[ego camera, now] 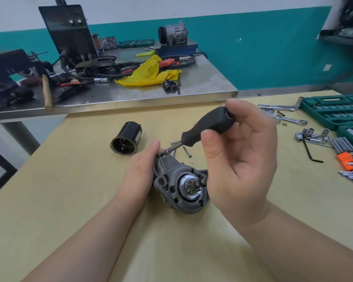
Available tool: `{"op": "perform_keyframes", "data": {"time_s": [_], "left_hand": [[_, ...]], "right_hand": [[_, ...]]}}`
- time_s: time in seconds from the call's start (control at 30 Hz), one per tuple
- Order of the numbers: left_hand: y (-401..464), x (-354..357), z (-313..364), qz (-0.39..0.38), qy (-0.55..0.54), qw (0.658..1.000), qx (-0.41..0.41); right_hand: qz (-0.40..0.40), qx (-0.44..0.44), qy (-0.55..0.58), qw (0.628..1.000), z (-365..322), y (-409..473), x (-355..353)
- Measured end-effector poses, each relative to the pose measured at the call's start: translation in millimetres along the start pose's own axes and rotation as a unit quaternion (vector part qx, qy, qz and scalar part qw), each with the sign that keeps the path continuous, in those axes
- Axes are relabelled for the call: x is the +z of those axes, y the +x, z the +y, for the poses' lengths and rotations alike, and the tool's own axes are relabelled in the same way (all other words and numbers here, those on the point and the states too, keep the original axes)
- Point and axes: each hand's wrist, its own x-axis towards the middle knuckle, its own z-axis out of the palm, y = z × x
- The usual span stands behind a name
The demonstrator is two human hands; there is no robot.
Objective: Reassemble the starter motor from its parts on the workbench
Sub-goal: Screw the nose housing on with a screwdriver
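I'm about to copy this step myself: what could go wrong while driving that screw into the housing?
The screwdriver meets the starter housing at a slant, so its tip may slip off the screw. Only the left hand steadies the housing, which could roll on the workbench. The loose bolts beside it might get knocked away.

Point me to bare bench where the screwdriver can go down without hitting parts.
Bare wood left of the left hand, below the black motor can. Also the near strip between the forearms, under the gear housing. Crowded: loose bolts behind the housing, and sockets, wrenches and hex keys at the right edge.
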Motion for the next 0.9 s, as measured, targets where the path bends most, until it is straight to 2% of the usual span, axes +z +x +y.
{"op": "perform_keyframes", "data": {"time_s": [0.1, 0.27, 0.43, 0.73, 0.9], "left_hand": [[0.4, -0.1, -0.8, -0.001, 0.006, 1.000, 0.010], [3.0, -0.3, -3.4, 0.006, -0.015, 1.000, -0.013], [3.6, -1.8, -4.6, -0.002, -0.018, 1.000, -0.016], [0.7, 0.3, -0.5, 0.001, 0.006, 1.000, 0.001], [-0.3, 0.7, -0.5, -0.002, -0.007, 1.000, -0.005]], "right_hand": [[0.017, 0.009, -0.019, 1.000, 2.7, 2.7, -1.8], [0.072, 0.082, -0.014, 0.994, 4.5, 1.4, -5.9], [0.032, 0.067, 0.005, 0.997, -0.1, -0.1, -3.6], [0.048, 0.052, -0.014, 0.997, 4.4, 6.0, -5.8], [-0.020, 0.039, 0.037, 0.998, 1.1, -1.0, -6.0]]}}
